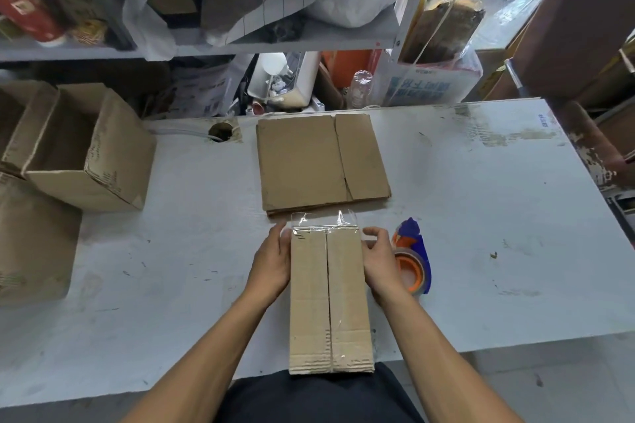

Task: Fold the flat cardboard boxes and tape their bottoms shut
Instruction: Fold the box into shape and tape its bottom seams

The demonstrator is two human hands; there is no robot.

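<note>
- Folded cardboard box [330, 299]: stands at the near edge of the white table [481, 233], bottom flaps uppermost and closed along a centre seam; its near end overhangs the table edge toward the person's lap.
- Clear tape strip [323, 220]: crosses the far end of the box, its loose ends standing up above the far edge.
- Left hand [271, 259]: laid against the box's left side near the far corner, fingers curved onto the cardboard.
- Right hand [379, 259]: against the box's right side, thumb and fingers curled at the far right corner; the two hands clamp the box between them.
- Tape dispenser [412, 257]: orange and blue, lying on the table just right of the right hand.
- Stack of flat cardboard boxes [323, 161]: lies on the table just beyond the held box.
- Assembled open boxes [86, 151]: stand at the table's left edge, well apart from the hands.
- Metal shelf [240, 41]: behind the table, holding bags and cartons.
</note>
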